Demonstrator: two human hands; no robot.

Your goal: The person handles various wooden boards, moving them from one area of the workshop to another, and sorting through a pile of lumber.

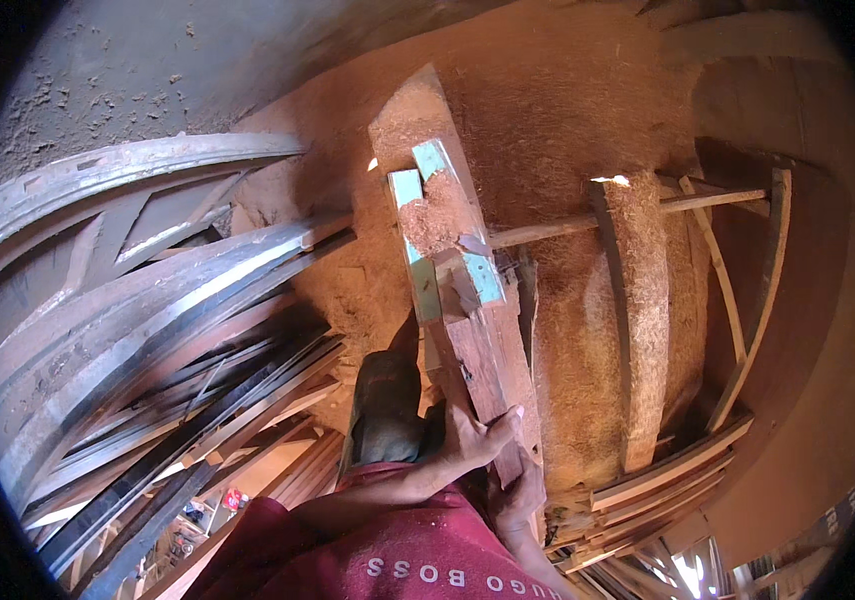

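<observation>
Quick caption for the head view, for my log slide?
Left hand and right hand holding a reddish-brown wooden piece, with sawdust lying among turquoise-faced wood beyond.

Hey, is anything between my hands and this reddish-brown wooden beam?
Nothing visible: your bare left hand and bare right hand both touch the long reddish-brown wooden beam directly. Loose brown wood shavings lie beyond its far end, away from both hands.

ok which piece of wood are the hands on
The reddish-brown block in the middle: the left hand and right hand are at its near end. The stacked planks at lower right and curved frames at left are untouched.
</observation>
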